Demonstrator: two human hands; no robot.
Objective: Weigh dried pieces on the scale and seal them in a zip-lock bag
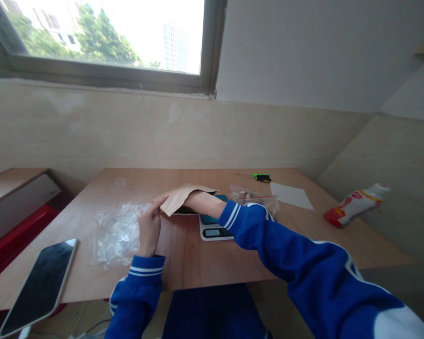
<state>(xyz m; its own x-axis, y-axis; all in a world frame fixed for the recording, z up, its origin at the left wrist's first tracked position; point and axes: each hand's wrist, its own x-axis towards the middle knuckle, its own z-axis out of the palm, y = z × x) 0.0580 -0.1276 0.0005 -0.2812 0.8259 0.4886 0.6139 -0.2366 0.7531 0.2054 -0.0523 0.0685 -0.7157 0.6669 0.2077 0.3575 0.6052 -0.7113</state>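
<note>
A brown paper bag (178,197) lies on its side near the middle of the table, its mouth towards me. My left hand (150,226) pinches the left edge of the mouth between thumb and fingers. Into the opening reaches my right hand (201,202); its fingers are hidden inside, so what they do there does not show. Under my right forearm sits a white kitchen scale (204,234) with a blue-green top and a small lit display. Crumpled clear plastic bags (118,235) lie just left of my left hand.
A zip bag with small pieces (257,200), a white paper sheet (291,194) and screwdrivers (262,178) lie at the back right. A red and white bottle (355,207) leans at the right. A tablet (40,282) stands at the front left edge.
</note>
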